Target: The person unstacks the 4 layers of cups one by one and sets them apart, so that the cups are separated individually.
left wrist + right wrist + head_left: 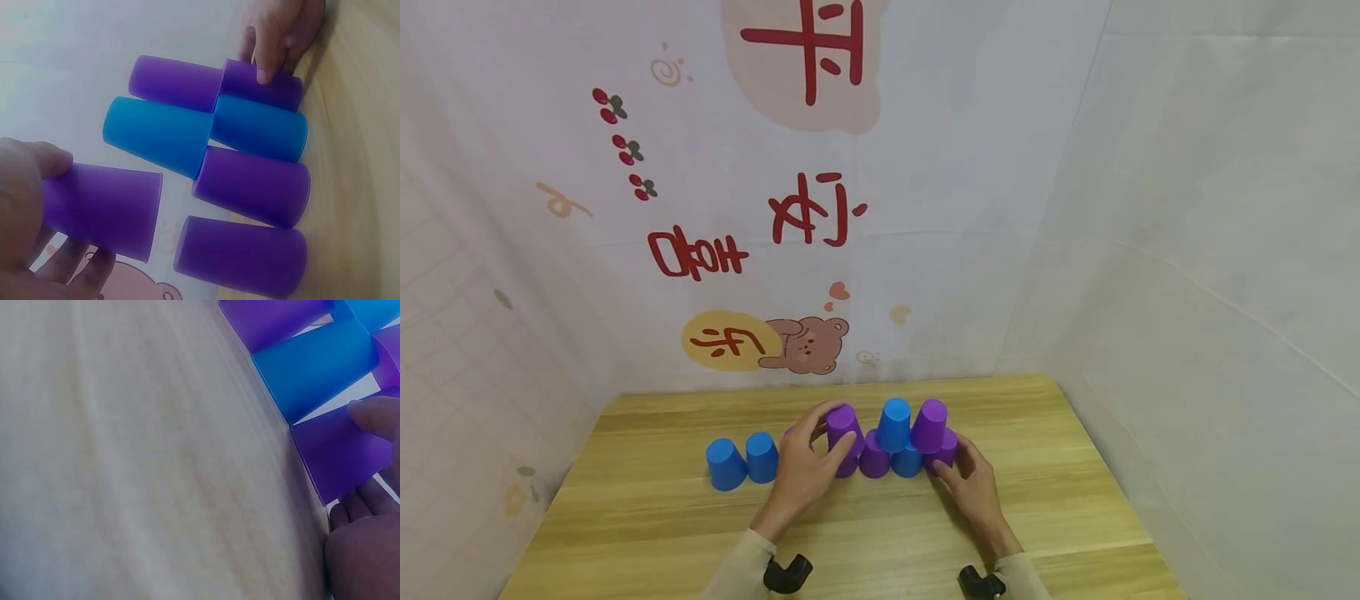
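My left hand (805, 475) grips an upside-down purple cup (106, 209), thumb on one side and fingers on the other. The cup hangs just above the bottom row, with a gap beneath its rim in the left wrist view. That row has a purple end cup (244, 256), another purple cup (874, 457), a blue cup (319, 369) and a purple right-end cup (344, 450). An upper blue cup (893, 425) and an upper purple cup (929, 427) rest across them. My right hand (977, 492) holds the right-end cup between thumb and fingers.
Two blue cups, the outer one (726, 464) and the inner one (762, 457), stand upside down at the left. Part of another purple cup (788, 432) shows behind my left hand. A printed white cloth (962, 250) hangs behind the wooden table (880, 542).
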`<state>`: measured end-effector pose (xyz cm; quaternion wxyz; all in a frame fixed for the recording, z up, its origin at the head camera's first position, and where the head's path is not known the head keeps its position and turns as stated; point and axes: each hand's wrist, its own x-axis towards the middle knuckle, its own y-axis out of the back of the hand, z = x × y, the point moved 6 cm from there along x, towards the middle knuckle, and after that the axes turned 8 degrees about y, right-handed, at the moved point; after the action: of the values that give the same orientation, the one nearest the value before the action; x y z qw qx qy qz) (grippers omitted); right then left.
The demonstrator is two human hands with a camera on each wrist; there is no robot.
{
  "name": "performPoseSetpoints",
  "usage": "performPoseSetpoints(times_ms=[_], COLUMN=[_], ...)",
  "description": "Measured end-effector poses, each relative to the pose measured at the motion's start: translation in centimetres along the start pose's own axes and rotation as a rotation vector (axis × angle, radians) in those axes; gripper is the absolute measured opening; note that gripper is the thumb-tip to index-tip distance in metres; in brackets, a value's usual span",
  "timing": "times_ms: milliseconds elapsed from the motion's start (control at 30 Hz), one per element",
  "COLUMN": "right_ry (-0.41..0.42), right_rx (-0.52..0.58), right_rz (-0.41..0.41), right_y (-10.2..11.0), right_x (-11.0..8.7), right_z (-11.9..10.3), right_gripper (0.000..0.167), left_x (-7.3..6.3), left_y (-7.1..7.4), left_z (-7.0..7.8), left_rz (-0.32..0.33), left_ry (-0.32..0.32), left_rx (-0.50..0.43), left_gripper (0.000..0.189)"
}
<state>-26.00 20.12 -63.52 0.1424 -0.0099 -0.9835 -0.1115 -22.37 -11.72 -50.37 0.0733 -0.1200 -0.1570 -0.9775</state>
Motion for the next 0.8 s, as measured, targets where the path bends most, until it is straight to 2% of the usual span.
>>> performPoseSetpoints(times_ms=[300, 800], right_ry=[-0.013, -0.005], right_rx=[0.008, 0.017], right_rz=[-0.002, 0.002], right_y=[0.0, -0.1], right_x=[0.0, -0.2], right_z=[0.2, -0.3], right_gripper=[0.061, 0.06], left_x=[-1.3, -3.0], left_y=[1.5, 3.6], left_z=[-0.2, -1.1], left_rz=[0.023, 0.056], left_ry=[-0.071, 0.009], left_rx=[0.02, 0.005], left_gripper=[0.051, 0.052])
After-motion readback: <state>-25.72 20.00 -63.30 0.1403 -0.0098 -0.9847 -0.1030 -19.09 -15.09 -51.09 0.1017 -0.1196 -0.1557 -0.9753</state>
